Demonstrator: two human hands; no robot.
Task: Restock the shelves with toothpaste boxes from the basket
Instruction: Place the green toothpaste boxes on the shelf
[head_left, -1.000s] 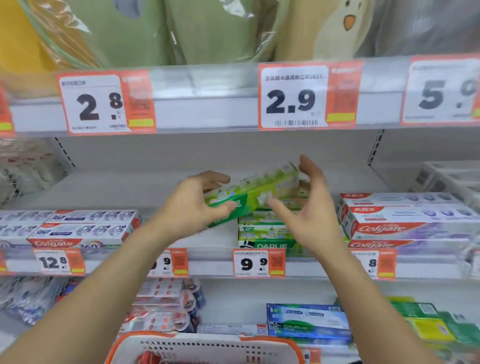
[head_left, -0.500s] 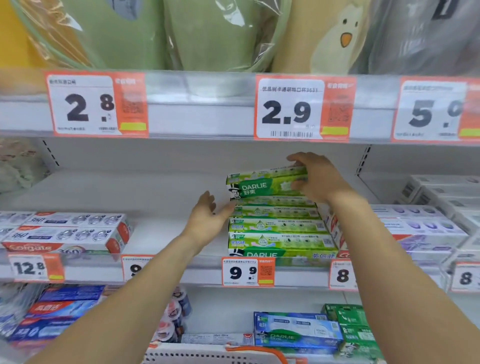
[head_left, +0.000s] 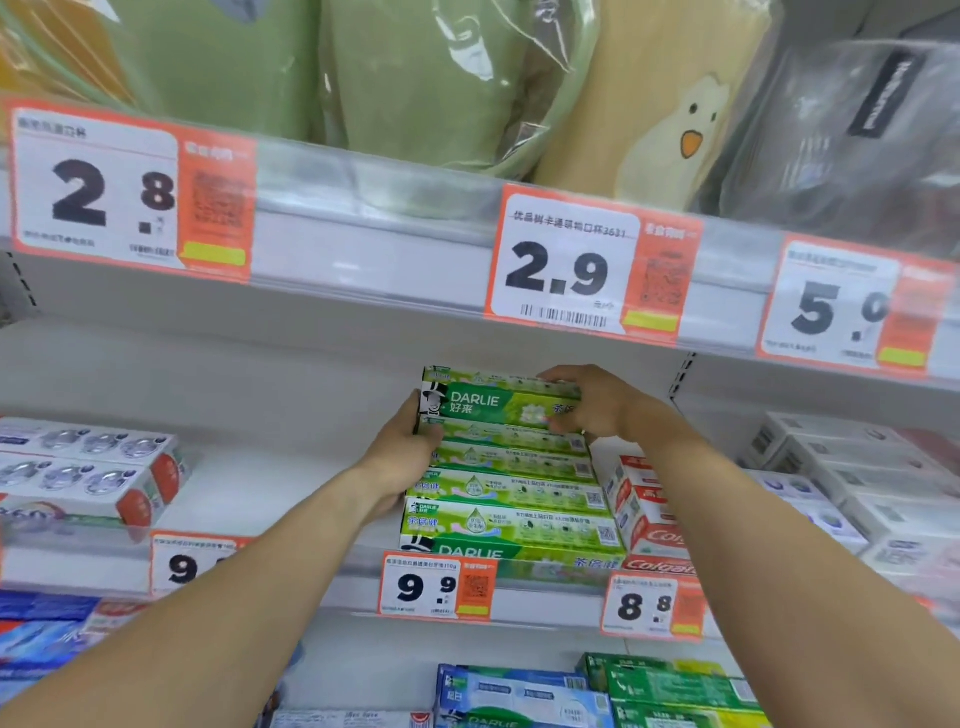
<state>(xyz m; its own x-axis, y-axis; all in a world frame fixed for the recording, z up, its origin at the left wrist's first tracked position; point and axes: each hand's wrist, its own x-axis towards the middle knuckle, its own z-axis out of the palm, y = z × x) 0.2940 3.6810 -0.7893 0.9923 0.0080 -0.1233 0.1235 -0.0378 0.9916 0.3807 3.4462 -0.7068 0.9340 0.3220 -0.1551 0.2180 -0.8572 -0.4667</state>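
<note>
Head view: middle shelf at the centre of the frame, both arms reaching up from the lower corners.
Top box: long green printed cardboard Darlie toothpaste box (head_left: 498, 402), just above centre, lying flat on top of the stack of matching green boxes (head_left: 506, 499).
Left hand (head_left: 402, 457): fingers curled against the left end of the top box and the boxes just under it, pressing that end.
Right hand (head_left: 589, 405): fingers curled over the right end of the top box from above, gripping it.
Handling: probably light; thin card, stiff along its length but easily dented at the flaps, and the glossy print may slide on the box beneath.
Best hold: the two short ends, as now, or the long flat faces; avoid squeezing the middle.
Neighbours: red-and-white Colgate cartons (head_left: 644, 512) touching the stack at right-centre; white shrink-wrapped Colgate packs (head_left: 88, 467) well apart at the left edge.
Basket: not in view.
</note>
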